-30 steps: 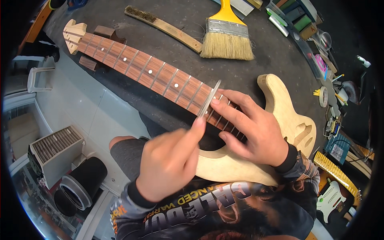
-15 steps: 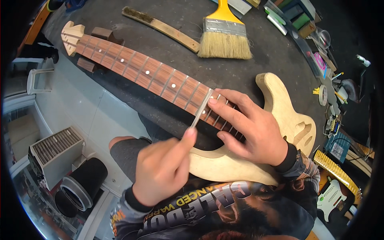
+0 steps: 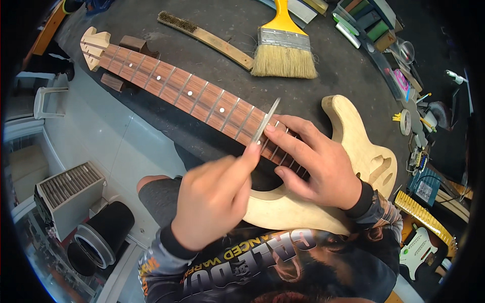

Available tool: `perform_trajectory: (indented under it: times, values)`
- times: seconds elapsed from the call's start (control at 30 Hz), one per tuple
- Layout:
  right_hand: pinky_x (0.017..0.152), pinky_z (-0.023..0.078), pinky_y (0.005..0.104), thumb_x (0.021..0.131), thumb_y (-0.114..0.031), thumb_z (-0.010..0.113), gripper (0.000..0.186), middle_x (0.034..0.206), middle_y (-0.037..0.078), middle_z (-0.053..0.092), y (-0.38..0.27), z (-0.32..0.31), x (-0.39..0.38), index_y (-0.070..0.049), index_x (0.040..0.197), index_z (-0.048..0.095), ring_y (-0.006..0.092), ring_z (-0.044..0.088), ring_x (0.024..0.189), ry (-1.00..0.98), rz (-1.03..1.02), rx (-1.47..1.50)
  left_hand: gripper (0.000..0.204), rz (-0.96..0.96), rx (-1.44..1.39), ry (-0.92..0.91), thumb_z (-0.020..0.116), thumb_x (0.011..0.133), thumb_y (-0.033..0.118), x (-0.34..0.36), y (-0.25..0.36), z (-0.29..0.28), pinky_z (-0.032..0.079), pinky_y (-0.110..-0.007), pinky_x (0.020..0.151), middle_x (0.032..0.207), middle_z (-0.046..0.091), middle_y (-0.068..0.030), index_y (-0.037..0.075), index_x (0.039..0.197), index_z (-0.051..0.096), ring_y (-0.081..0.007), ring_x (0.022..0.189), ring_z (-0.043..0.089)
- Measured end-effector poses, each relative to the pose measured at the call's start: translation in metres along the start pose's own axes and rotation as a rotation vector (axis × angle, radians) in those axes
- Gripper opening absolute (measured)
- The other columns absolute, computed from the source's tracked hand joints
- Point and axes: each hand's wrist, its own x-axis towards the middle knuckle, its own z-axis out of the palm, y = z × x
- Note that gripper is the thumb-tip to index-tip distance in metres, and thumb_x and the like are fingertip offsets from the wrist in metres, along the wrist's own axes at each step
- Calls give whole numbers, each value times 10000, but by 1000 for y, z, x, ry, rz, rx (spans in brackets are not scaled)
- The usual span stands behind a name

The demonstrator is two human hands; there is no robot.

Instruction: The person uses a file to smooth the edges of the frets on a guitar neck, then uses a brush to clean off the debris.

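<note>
A pale unpainted guitar body [image 3: 298, 209] lies against me, its neck with a brown fretboard [image 3: 189, 96] running toward the far left. My left hand [image 3: 217, 194] is closed around one end of a slim metal file [image 3: 272, 112]. The file lies across the fretboard along a fret, its free end sticking out past the far edge. My right hand [image 3: 321, 159] rests on the fretboard just right of the file, fingers stretched and spread. Its index fingertip is at the file's side; whether it touches is unclear. The thumb is by the near edge of the neck.
A yellow-handled paintbrush [image 3: 283, 53] and a wooden-handled brush [image 3: 212, 43] lie on the dark bench beyond the neck. Dark wooden blocks [image 3: 132, 43] sit near the headstock [image 3: 94, 48]. Tools and tape crowd the right side, with another guitar [image 3: 427, 217] at lower right.
My left hand has moved away from me and slightly right, pushing the file across the fretboard so its tip passes the far edge. My right hand has stayed in place.
</note>
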Motion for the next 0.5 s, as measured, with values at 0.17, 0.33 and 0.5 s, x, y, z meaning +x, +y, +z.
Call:
perform_trajectory:
  times: [0.17,0.33,0.5]
  values:
    - [839,673,397,843,-130,861,776,1510,163,672,-3,8,2,-162,1592,659,333,781,1162,-23,-15,11,548,-84,10,-18,734,876,-126,-31,11,-17,552,-432,603,784,668,-110,-35,1417,734,-300,651,692]
    - [854,672,401,853,-133,861,771,1510,161,669,0,3,-1,-157,1595,655,335,779,1160,14,-2,4,370,-44,-44,76,721,960,-156,5,3,5,494,-370,570,758,687,-133,-32,1300,797,-271,593,664]
    - [855,672,400,849,-132,866,769,1508,159,671,-3,8,1,-152,1589,658,335,778,1168,-27,-11,26,403,-112,6,42,724,949,-169,-32,17,-16,459,-371,540,731,666,-128,-28,1320,794,-230,551,635]
